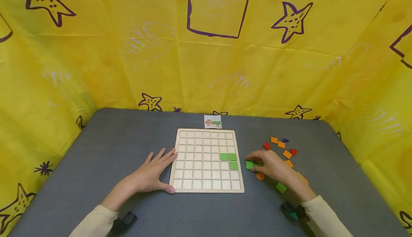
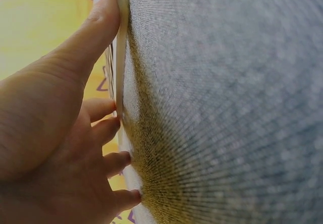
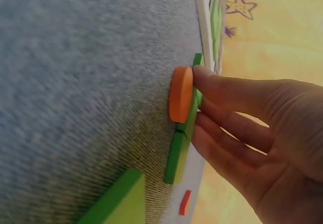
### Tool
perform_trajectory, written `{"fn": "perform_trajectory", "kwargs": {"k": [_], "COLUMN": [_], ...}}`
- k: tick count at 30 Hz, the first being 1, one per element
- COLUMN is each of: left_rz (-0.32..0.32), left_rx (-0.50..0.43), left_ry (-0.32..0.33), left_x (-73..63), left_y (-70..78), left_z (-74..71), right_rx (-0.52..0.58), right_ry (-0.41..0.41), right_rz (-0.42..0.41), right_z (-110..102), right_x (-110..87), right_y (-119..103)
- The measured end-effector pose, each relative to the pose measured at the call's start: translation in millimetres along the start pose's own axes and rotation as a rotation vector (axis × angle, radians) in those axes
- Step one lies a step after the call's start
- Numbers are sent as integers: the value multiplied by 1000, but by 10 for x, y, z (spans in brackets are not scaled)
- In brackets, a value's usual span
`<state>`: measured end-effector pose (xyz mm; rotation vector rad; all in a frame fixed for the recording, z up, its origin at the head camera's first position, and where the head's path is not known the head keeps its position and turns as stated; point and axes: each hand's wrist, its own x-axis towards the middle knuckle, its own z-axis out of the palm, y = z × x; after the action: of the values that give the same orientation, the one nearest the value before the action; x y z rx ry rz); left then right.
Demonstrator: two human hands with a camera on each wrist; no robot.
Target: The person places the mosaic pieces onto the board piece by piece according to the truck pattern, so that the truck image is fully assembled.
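Note:
A pale wooden grid board [image 1: 207,192] lies flat on the dark table, with three green square tiles [image 1: 232,156] in cells near its right side. My left hand [image 1: 149,174] is spread along the board's left edge, thumb at the near corner and fingertips higher up the frame. Just right of the board, my right hand [image 1: 268,164] pinches a green square tile [image 1: 249,165] between thumb and fingers, down at the table. An orange round tile [image 3: 180,94] lies close by the right thumb. Under that wrist is another green tile [image 1: 281,187].
Behind the board stands a small picture card [image 1: 212,122] with a coloured grid pattern. Around the right hand are scattered several orange square tiles [image 1: 287,154], red tiles [image 1: 293,152] and a blue tile [image 1: 285,140]. A yellow printed cloth [image 1: 206,69] hangs around the table.

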<state>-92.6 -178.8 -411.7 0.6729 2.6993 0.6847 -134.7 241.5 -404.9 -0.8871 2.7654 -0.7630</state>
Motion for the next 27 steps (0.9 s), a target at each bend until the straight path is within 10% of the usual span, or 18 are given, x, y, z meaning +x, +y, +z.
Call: {"fn": "perform_trajectory", "kwargs": {"k": [27], "left_rz": [-16], "left_rx": [-5], "left_ry": [-10], "left_x": [5], "left_y": [-3], "left_z": [18], "right_rx": [43], "right_ry": [96], "right_rz": [-8], "right_z": [1], "right_x": [23], "right_y": [-20]}}
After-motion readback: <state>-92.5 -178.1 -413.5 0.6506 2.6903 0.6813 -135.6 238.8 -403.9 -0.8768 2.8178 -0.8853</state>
